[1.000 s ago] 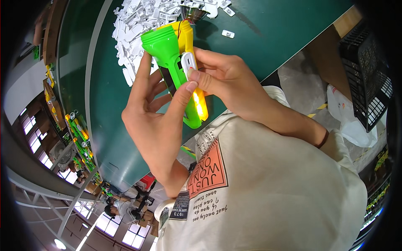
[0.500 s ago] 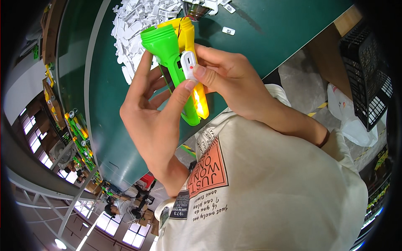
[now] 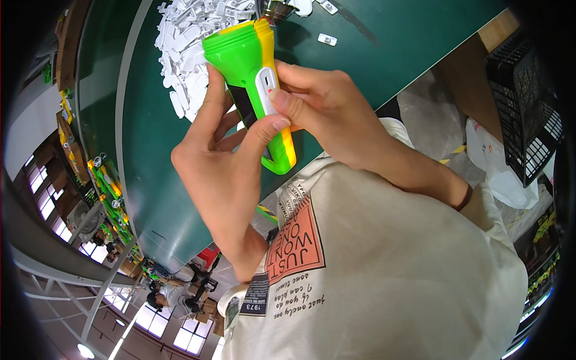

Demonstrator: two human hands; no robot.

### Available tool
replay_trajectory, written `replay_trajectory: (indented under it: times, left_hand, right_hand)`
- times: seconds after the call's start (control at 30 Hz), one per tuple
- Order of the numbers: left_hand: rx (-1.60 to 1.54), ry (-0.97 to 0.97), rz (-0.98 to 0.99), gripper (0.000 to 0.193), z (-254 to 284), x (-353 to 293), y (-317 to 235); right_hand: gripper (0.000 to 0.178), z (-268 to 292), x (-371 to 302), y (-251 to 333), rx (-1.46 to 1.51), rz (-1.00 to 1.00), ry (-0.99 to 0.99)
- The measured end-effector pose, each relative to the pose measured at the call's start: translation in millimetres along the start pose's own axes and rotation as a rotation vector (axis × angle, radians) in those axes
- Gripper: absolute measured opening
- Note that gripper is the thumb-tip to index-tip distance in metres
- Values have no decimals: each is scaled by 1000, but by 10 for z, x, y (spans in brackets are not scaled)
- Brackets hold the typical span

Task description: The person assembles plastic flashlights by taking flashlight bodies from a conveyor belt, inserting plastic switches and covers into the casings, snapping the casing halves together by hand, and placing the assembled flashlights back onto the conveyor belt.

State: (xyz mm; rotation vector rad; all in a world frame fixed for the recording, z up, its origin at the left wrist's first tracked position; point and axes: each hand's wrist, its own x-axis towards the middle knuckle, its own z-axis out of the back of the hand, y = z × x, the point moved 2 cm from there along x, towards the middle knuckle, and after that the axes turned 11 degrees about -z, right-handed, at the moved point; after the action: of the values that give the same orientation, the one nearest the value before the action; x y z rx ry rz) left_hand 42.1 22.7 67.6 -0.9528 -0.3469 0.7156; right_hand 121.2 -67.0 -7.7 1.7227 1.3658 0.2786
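Both my hands hold a flashlight body [image 3: 237, 57] made of a green half and a yellow half, its wide threaded head pointing up and away from me. My left hand [image 3: 219, 162] is closed around the green side, fingers behind it and thumb on the lower front. My right hand [image 3: 327, 108] grips the yellow side, its thumb on a white switch panel [image 3: 264, 81] with a small red dot, set along the seam. The two halves lie against each other along the handle. A dark panel shows on the green side, partly covered by my left hand.
A heap of white plastic parts [image 3: 183, 45] lies on the green table [image 3: 414, 42] behind the flashlight, beside a shiny metallic cup [image 3: 277, 12]. One loose white part [image 3: 327, 39] sits farther right. A black crate [image 3: 521, 120] and white plastic bag [image 3: 501, 171] are at right.
The green and yellow halves have come together, closing the gap between them. The bright yellow glow in the lower handle no longer shows. Both hands keep their grip.
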Motion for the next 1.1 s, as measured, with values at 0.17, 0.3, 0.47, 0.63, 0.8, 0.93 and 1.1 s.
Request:
replay_trajectory:
  times: [0.17,0.3,0.47,0.63,0.8,0.93,1.1]
  left_hand:
    - [-115,21,44,71,19,35,48]
    - [-54,54,53,68,18,60,114]
    - [50,-67,-191,46,-152,2,230]
    - [-137,-145,-177,39,-149,-119,21]
    - [-296,17,-190,34,-94,-474,284]
    - [-91,27,-430,33,-207,-587,275]
    - [127,-104,-606,43,-366,-704,294]
  right_hand:
    - [25,-1,3,18,-14,73,-20]
    - [23,22,-17,107,-21,-43,-18]
    - [23,-39,-82,312,84,-116,-89]
    - [25,-3,-142,397,91,-141,-25]
    - [36,158,-186,471,186,-30,63]
    - [61,145,-194,522,187,-60,220]
    - [69,144,-36,451,425,-6,142]
